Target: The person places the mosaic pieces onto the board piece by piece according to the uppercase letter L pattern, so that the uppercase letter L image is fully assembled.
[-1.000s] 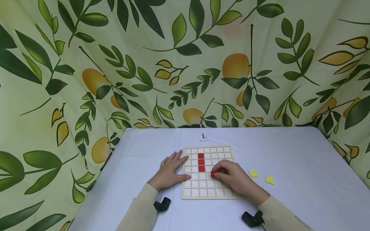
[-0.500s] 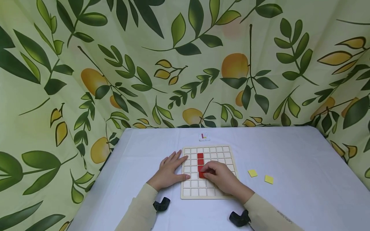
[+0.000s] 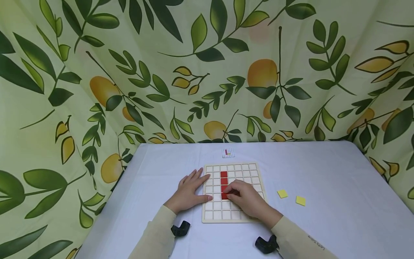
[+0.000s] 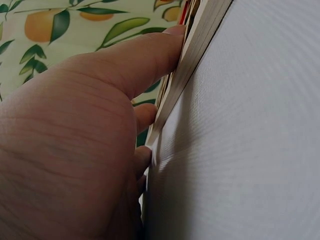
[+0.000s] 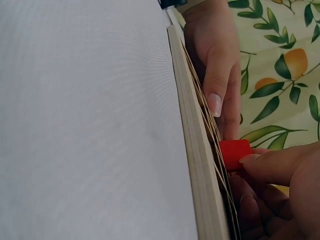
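Grid board [image 3: 226, 221]: pale wood, flat and squarish, thin raised strips dividing it into square cells; layered edge visible from both wrists. Red square tiles [image 3: 224, 181]: smooth, plain-faced, lined up in one column left of the board's middle. Yellow square tiles [image 3: 282, 194]: thin, flat, lying loose to the right of the board, near each other but apart. Card [image 3: 228, 153]: small, printed with a grid bearing red and yellow patches, just beyond the board's far edge.

Left hand [image 3: 191, 192]: fingers extended and spread, thumb and index finger over the board's left edge; grips nothing. Right hand [image 3: 245, 198]: fingers bent, thumb and fingertips pinching the nearest red tile [image 5: 234, 154] at the column's near end; whether it is fully seated, cannot tell.

Count: one board, one card, four red tiles (one of them pinched), two yellow, two black wrist devices [image 3: 180, 228], one per arm.

Surface [image 3: 317, 169]: white, covered in finely woven cloth. Behind: fabric backdrop [image 3: 207, 72], softly creased, printed with green leaves and orange fruit. Sleeves [image 3: 155, 233]: beige; small lettering on the right one.
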Tool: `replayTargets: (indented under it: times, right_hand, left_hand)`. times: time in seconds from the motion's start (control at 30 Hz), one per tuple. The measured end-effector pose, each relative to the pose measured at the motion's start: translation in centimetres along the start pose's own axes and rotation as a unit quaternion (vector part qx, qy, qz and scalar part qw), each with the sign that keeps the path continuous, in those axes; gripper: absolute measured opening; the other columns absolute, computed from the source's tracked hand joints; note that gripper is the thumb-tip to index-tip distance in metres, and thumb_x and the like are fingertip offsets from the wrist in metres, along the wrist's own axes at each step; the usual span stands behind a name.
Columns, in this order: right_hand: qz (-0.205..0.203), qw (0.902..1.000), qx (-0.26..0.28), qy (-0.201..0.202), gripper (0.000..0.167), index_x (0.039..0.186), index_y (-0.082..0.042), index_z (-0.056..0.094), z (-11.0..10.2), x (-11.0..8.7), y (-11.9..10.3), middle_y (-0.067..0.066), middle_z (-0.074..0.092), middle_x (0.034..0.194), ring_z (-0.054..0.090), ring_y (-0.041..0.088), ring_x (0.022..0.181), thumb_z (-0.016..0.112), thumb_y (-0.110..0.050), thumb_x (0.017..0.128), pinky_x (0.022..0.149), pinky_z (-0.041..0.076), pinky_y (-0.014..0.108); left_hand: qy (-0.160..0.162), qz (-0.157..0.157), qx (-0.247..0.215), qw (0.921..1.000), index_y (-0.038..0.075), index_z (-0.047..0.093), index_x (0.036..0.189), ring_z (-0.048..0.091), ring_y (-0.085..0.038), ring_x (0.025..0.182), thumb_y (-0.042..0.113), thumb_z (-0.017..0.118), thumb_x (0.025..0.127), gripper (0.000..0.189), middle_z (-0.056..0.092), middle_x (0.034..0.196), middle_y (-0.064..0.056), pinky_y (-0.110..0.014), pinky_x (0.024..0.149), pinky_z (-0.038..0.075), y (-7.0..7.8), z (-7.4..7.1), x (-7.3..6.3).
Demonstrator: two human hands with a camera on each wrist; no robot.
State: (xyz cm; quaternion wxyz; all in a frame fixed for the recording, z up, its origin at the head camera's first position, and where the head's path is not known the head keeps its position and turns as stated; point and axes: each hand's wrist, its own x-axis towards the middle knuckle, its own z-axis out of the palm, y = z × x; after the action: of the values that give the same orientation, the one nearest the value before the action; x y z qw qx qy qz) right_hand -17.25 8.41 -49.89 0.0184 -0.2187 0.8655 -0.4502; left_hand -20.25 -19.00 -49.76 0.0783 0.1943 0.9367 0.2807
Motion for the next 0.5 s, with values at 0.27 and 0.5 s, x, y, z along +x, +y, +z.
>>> replayTargets:
  times: [0.27,0.5]
  right_hand:
    - [-0.015,0.9997,-0.020,-0.006,0.013,0.107,-0.016,0.081,0.09,-0.14,-0.06,-0.010,0.060,0.100,0.057,0.010,0.087,0.081,-0.006,0.099,0.075,0.053,0.028]
    - [-0.008,0.9996,-0.021,-0.015,0.013,0.110,-0.006,0.083,0.19,-0.34,-0.20,-0.007,0.056,0.101,0.056,0.011,0.086,0.084,-0.007,0.096,0.071,0.051,0.026]
  left_hand:
    - [-0.002,-0.002,0.001,1.0000,0.024,0.050,0.166,0.010,-0.030,0.165,0.068,0.076,0.091,0.091,0.022,0.180,-0.003,-0.063,0.127,0.006,0.03,-0.04,-0.08]
    - [-0.001,-0.001,0.000,1.0000,0.024,0.050,0.166,0.010,-0.031,0.165,0.067,0.076,0.091,0.091,0.022,0.180,-0.004,-0.064,0.127,0.007,0.11,-0.14,-0.07]
